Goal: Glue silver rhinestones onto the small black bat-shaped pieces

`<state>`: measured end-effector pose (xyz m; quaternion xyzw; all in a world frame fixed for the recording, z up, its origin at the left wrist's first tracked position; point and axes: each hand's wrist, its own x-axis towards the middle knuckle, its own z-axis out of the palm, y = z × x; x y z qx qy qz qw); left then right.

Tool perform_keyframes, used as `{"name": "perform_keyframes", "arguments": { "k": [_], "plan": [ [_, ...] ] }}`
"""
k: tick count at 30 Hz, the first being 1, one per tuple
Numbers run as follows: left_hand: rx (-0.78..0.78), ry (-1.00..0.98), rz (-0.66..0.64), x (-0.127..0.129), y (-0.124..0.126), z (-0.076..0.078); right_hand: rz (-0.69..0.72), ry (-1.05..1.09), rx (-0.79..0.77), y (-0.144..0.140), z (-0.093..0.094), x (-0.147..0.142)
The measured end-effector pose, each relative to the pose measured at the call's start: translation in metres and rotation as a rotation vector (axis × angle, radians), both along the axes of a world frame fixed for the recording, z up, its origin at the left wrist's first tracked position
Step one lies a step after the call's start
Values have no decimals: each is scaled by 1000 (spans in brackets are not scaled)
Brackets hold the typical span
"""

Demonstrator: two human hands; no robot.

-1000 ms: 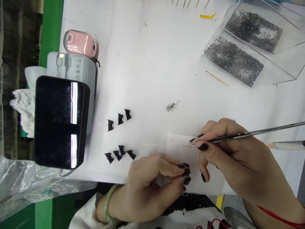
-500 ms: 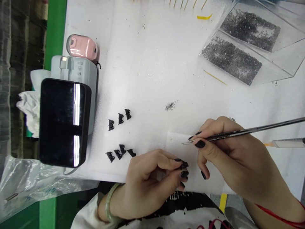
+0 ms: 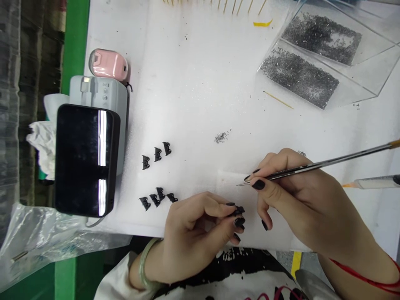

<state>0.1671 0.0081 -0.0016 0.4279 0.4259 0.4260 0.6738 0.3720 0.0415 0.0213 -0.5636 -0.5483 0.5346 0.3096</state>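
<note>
- Head view, looking down at a white foam-covered surface [image 3: 193,75] where a person works with two bare hands.
- The left hand [image 3: 193,237] rests near the front edge of the surface, wearing a pale bangle at the wrist. Its grip is pressed together: thumb and forefinger pinch a small black clip [image 3: 240,209] at the fingertips, just above the surface.
- The right hand [image 3: 300,200] holds a thin metal tool [image 3: 312,166] like a pen, its grip closed around the shaft. The fine tip points left and hovers just beside and above the pinched clip, not touching it.
- To do this step well, in my judgement, the left hand should hold the clip still with its opening turned toward the tip, and the right hand should steady itself on the surface so the point goes in gently.
- To the left lie more black clips: a row of three [image 3: 156,154] and, nearer the person, a cluster of four [image 3: 158,198], both apart from the hands.
- A tiny heap of grey specks [image 3: 221,137] lies beyond the hands.
- Clear trays of grey specks [image 3: 300,77] stand at the far right.
- A dark phone [image 3: 84,160] lies at the left on a grey device, with a pink case [image 3: 108,64] behind it.
- A syringe-like applicator [image 3: 375,182] lies at the right edge.
</note>
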Motion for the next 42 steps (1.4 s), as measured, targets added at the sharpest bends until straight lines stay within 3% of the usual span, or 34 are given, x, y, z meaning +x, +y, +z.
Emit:
{"name": "perform_keyframes", "arguments": {
  "k": [5, 12, 17, 23, 42],
  "plan": [
    [-37, -24, 19, 2, 0, 0, -2, 54, -13, 0, 0, 0],
    [-109, -125, 93, 7, 2, 3, -52, 251, 123, -18, 8, -10],
    [-125, -164, 139, 10, 3, 3, -24, 164, 222, -29, 8, -13],
    [-192, -195, 143, 9, 2, 3, 2, 224, 129, -29, 5, -11],
    [-190, -177, 135, 8, -1, 5, -30, 199, 115, -31, 2, -17]
  ]
}}
